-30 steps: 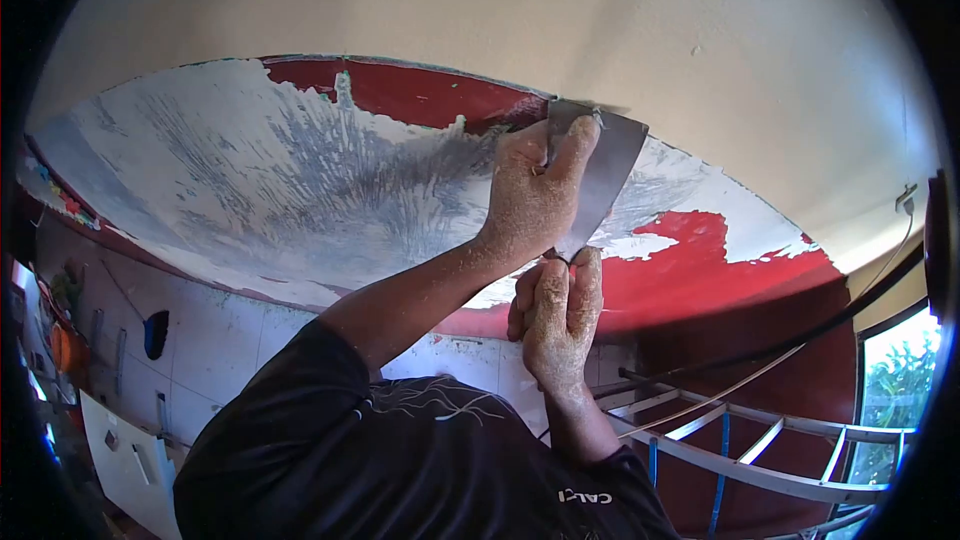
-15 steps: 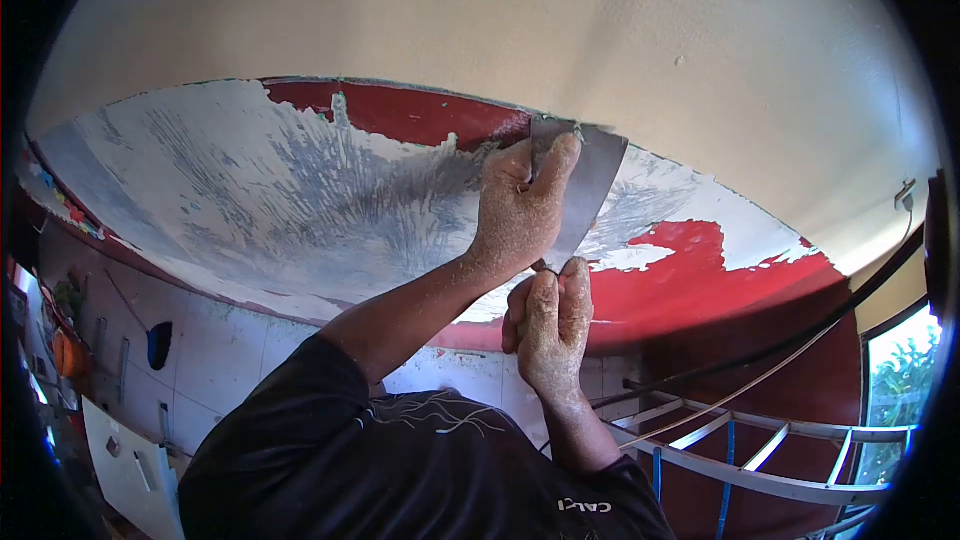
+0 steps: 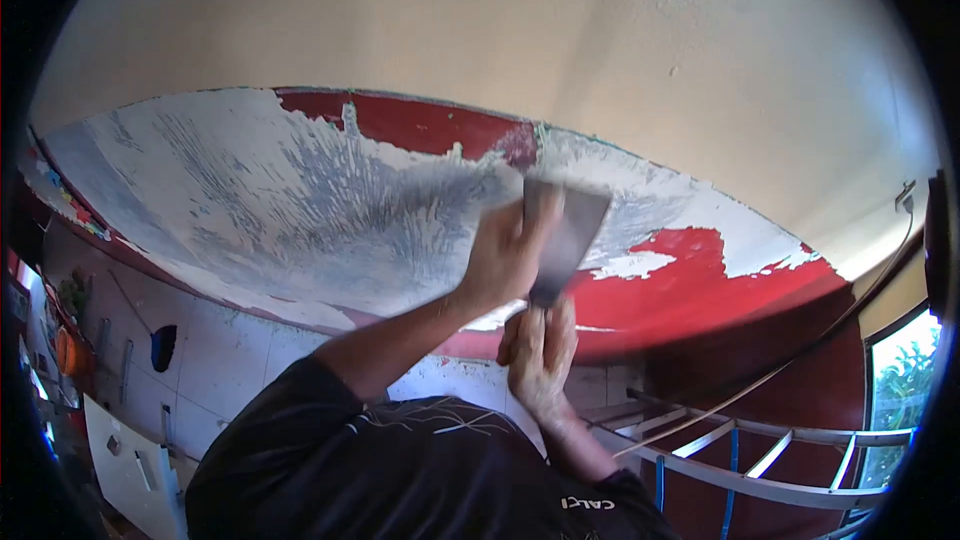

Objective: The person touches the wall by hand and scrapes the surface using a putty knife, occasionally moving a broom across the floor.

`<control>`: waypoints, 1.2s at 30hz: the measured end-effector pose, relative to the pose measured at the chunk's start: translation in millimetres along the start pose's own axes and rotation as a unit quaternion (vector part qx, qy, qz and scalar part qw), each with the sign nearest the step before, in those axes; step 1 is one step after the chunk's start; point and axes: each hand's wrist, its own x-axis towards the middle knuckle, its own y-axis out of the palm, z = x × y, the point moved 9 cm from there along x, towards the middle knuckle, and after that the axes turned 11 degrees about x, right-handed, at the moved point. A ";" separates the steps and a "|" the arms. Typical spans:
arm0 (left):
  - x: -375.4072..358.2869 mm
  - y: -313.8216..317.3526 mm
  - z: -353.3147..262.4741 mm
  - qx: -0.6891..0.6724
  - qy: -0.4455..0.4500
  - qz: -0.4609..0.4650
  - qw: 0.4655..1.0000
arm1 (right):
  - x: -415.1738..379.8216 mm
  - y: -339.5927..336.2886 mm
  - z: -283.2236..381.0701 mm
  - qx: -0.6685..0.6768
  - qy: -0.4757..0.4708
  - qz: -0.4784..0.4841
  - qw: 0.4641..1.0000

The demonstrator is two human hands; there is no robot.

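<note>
A wide-bladed scraper (image 3: 572,235) is held in front of a curved red panel (image 3: 690,290) whose paint is stripped to white and grey over a large patch. My right hand (image 3: 542,355) wraps around its handle, low on the tool. Higher up, my left hand (image 3: 508,245) grips the blade at its left side, thumb lying over the face; motion blurs these fingers. The blade's top edge is below the panel's upper rim, over the stripped patch. A strip of red paint (image 3: 420,125) stays along that rim, left of the blade.
A smooth beige surface (image 3: 480,20) spans the top. At lower right lies a metal ladder (image 3: 770,455), with a cable (image 3: 770,372) running above it near a window (image 3: 903,375). A broom (image 3: 163,348) and a white board (image 3: 130,460) are at lower left.
Both hands have pulled the scraper down, away from the panel's upper rim. A pale stripped area now shows where the blade was. My grip on the tool looks the same.
</note>
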 end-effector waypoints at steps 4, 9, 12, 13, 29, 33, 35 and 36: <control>-91.5 13.8 76.3 0.037 0.016 0.261 0.964 | -48.7 -28.6 -37.4 -0.157 -0.007 0.043 0.987; -225.9 -43.3 201.5 0.451 -0.129 0.603 0.645 | -120.2 -92.0 -122.7 -0.339 0.243 0.090 0.905; -203.5 -69.0 188.0 0.423 -0.099 0.487 0.758 | -131.1 -98.7 -133.8 -0.308 0.328 0.136 0.883; -196.9 -72.6 192.3 0.443 -0.116 0.468 0.756 | -127.2 -93.9 -132.0 -0.298 0.344 0.157 0.876; -203.8 16.4 151.7 0.344 -0.222 0.404 0.818 | -140.5 -26.0 -112.0 -0.192 0.156 0.398 0.883; -226.2 -48.6 184.5 0.326 -0.310 0.303 0.840 | -145.6 -19.9 -104.2 -0.233 0.212 0.404 0.859; -222.8 -72.0 179.4 0.375 -0.248 0.309 0.838 | -146.2 -16.8 -95.0 -0.278 0.202 0.377 0.860; -220.4 -79.9 174.6 0.396 -0.216 0.315 0.835 | -146.8 -9.7 -90.8 -0.262 0.199 0.376 0.867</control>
